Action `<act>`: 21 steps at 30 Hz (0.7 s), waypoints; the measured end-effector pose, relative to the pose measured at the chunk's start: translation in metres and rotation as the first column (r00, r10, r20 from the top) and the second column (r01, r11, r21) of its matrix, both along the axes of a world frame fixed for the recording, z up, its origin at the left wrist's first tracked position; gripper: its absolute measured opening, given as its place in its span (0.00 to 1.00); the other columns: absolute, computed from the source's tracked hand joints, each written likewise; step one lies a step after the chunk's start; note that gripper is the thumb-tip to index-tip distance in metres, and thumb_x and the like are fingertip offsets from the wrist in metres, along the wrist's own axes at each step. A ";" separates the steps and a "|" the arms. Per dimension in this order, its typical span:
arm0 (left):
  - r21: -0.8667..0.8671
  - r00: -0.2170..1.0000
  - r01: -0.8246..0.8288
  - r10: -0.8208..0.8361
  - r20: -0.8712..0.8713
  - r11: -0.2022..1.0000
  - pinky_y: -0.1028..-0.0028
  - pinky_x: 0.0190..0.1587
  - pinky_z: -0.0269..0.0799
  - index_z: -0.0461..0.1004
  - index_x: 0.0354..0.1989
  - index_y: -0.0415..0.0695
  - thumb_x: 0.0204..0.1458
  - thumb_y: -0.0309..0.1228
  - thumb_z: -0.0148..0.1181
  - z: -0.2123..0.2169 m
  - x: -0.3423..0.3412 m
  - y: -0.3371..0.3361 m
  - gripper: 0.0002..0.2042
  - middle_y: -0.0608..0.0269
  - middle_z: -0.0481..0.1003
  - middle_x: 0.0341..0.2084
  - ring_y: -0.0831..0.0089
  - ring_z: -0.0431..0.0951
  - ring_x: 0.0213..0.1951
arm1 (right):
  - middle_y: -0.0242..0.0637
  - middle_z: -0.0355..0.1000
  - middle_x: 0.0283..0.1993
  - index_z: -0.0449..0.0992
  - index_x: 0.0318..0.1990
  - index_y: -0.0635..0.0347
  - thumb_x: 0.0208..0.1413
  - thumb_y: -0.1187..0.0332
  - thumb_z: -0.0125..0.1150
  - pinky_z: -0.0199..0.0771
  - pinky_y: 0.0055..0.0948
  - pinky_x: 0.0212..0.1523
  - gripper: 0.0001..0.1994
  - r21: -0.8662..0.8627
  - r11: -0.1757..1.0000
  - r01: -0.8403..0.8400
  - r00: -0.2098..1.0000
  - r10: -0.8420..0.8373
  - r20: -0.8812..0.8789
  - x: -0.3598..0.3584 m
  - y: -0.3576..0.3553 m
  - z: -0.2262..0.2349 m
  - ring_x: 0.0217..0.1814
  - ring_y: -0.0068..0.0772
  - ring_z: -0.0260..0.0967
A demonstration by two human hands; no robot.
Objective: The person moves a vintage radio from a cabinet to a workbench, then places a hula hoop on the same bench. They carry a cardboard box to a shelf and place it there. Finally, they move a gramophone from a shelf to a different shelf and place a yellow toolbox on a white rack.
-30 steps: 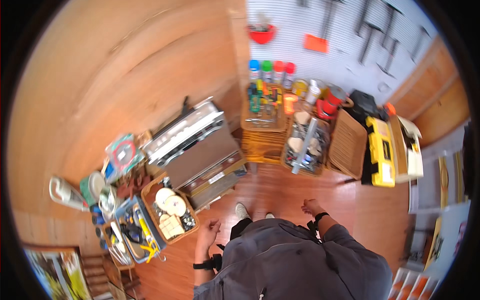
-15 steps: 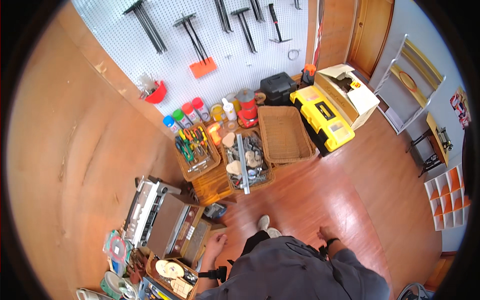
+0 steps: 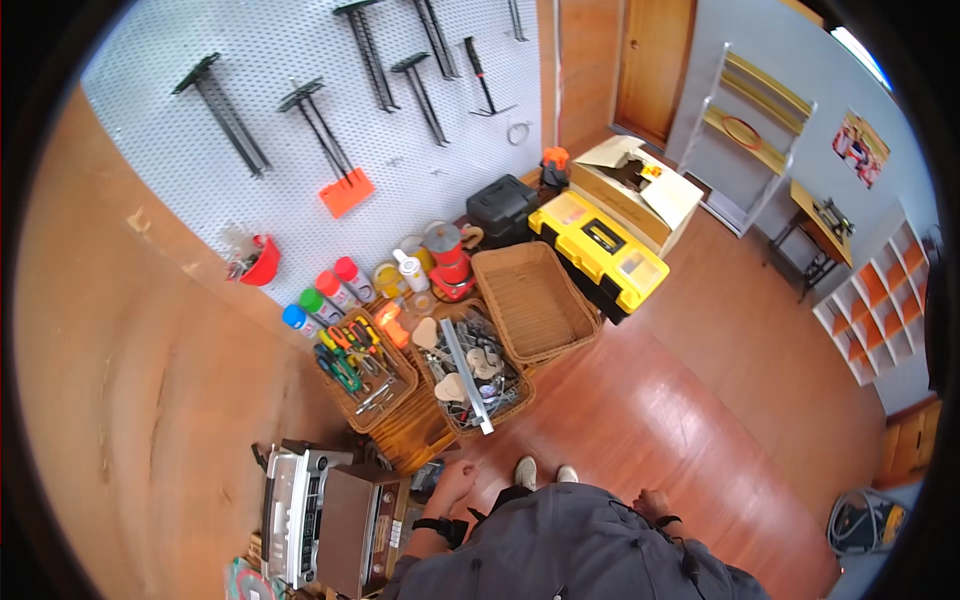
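My left hand (image 3: 457, 478) hangs low in front of me, its fingers loosely bent and nothing visible in them. It is nearest to the wooden table's front corner and a brown radio-like box (image 3: 346, 530). On the other side of my body, my right hand (image 3: 653, 503) hangs over the floor, small in view, fingers loose and holding nothing that I can see. Ahead on the table stand three wicker baskets: one with screwdrivers and pliers (image 3: 345, 365), one with mixed metal parts and a long metal bar (image 3: 466, 375), and a bare wicker basket (image 3: 535, 300).
A yellow toolbox (image 3: 600, 250) and an open cardboard box (image 3: 640, 195) stand at the table's right end. Spray cans (image 3: 330, 290) line the back beside a red moka pot (image 3: 449, 262). A silver radio (image 3: 295, 510) is left of me. Hooks hang on the pegboard (image 3: 300, 210).
My view has turned to the right and the baskets sit lower and more to the left. My feet now stand apart. My left hand has come closer to the table corner.
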State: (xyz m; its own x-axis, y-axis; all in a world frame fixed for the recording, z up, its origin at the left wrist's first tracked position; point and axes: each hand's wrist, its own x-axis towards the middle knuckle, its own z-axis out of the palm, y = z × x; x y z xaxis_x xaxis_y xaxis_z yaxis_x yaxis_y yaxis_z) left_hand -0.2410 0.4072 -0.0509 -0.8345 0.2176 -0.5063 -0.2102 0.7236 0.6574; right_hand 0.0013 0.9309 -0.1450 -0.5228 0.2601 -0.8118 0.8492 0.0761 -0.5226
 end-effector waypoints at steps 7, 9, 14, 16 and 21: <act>0.230 0.851 -0.331 0.185 0.492 0.915 0.67 0.35 0.78 0.79 0.42 0.36 0.60 0.39 0.60 -0.097 0.012 -0.017 0.15 0.60 0.81 0.33 0.71 0.82 0.34 | 0.49 0.80 0.36 0.75 0.46 0.70 0.64 0.63 0.53 0.80 0.33 0.27 0.16 0.030 0.920 0.390 0.921 -0.390 -0.011 -0.023 -0.019 0.040 0.31 0.39 0.79; 0.414 0.760 -0.564 0.254 0.598 0.714 0.64 0.29 0.79 0.73 0.57 0.42 0.62 0.31 0.56 -0.144 0.028 -0.025 0.16 0.56 0.80 0.33 0.63 0.81 0.29 | 0.48 0.80 0.37 0.75 0.47 0.69 0.65 0.62 0.52 0.80 0.34 0.27 0.16 0.040 0.894 0.447 0.894 -0.447 0.015 -0.018 -0.009 0.041 0.32 0.38 0.79; -0.129 0.784 -0.084 0.145 0.603 0.988 0.64 0.38 0.77 0.80 0.39 0.35 0.58 0.35 0.59 -0.094 0.014 -0.018 0.13 0.56 0.81 0.34 0.66 0.82 0.35 | 0.47 0.81 0.37 0.76 0.45 0.69 0.65 0.62 0.51 0.80 0.35 0.26 0.16 0.086 0.849 0.522 0.841 -0.529 0.117 0.025 0.004 0.023 0.30 0.37 0.78; -0.094 0.755 -0.184 0.202 0.623 0.978 0.63 0.38 0.77 0.80 0.38 0.35 0.58 0.35 0.59 -0.093 0.008 -0.013 0.13 0.56 0.81 0.34 0.65 0.82 0.35 | 0.46 0.81 0.35 0.77 0.41 0.70 0.64 0.62 0.51 0.80 0.37 0.25 0.16 0.102 0.843 0.527 0.823 -0.537 0.183 0.043 0.006 0.012 0.27 0.37 0.78; -0.077 0.778 -0.224 0.226 0.586 0.972 0.62 0.38 0.76 0.80 0.36 0.35 0.56 0.34 0.60 -0.092 -0.014 0.028 0.12 0.54 0.81 0.33 0.63 0.82 0.35 | 0.47 0.79 0.30 0.77 0.35 0.73 0.63 0.63 0.52 0.78 0.38 0.21 0.17 0.101 0.933 0.345 0.917 -0.358 0.175 0.039 0.035 0.011 0.21 0.37 0.74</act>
